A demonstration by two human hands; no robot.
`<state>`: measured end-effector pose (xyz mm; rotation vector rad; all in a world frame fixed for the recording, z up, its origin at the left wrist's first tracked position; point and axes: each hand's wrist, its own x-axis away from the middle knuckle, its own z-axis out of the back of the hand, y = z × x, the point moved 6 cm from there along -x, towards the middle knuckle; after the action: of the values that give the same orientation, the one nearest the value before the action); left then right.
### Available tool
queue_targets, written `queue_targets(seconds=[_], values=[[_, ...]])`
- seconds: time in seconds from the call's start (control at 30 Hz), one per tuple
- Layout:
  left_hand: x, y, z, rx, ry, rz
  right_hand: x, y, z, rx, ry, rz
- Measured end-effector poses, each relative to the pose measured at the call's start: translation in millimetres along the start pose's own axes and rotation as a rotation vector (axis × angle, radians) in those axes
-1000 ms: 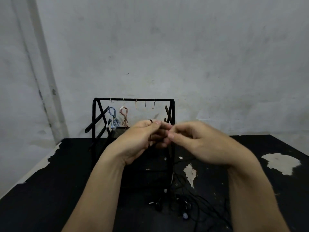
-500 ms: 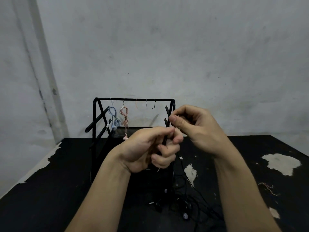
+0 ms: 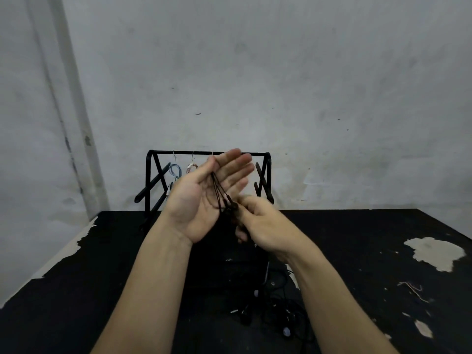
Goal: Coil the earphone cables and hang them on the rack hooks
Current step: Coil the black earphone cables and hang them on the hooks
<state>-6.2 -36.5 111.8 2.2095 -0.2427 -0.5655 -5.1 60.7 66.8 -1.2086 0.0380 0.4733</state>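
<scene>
Between us and the black rack (image 3: 208, 154), our left hand (image 3: 204, 192) lies flat, thumb pinning black cable (image 3: 221, 194) loops across its palm as a winding form; our right hand (image 3: 260, 223) pinches the hanging strand. Two coils already hang far left.

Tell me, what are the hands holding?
A black earphone cable: its loops hang from the left hand near the thumb, and the right hand pinches the lower end.
</scene>
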Motion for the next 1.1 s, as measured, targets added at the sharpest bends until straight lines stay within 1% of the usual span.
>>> queue_targets(seconds=[0.07,0.2,0.27,0.37,0.43,0.5,0.6,0.73,0.8,0.87,0.93,1.0,1.1], values=[[-3,2,8,0.038,0.060,-0.018,3,2,-9,0.064,-0.118,-0.025],[-9,0,23,-0.028,0.162,-0.038,18,5,-29,0.362,-0.452,-0.072],[-10,-5,28,-0.127,0.182,-0.024,26,2,-28,0.428,-0.524,-0.103],[-11,-11,30,-0.339,0.222,-0.020,36,-13,-15,0.469,-0.550,-0.101],[-11,-15,29,-0.436,0.213,0.009,42,-24,-1,0.461,-0.514,-0.094],[-8,-24,24,-0.486,0.144,0.093,45,-34,16,0.442,-0.411,-0.077],[3,-36,12,-0.497,0.013,0.242,47,-45,42,0.368,-0.240,-0.017],[18,-48,-6,-0.604,-0.225,0.379,45,-54,69,0.269,0.025,0.117],[20,-52,-10,-0.560,-0.287,0.410,42,-54,75,0.170,0.120,0.165],[19,-54,-14,-0.463,-0.322,0.428,36,-52,77,0.084,0.192,0.195],[20,-55,-20,-0.376,-0.405,0.434,30,-47,75,0.013,0.243,0.231],[22,-53,-25,-0.307,-0.477,0.420,23,-41,67,-0.074,0.251,0.239],[18,-44,-25,-0.199,-0.467,0.354,8,-23,49,-0.241,0.238,0.168]])
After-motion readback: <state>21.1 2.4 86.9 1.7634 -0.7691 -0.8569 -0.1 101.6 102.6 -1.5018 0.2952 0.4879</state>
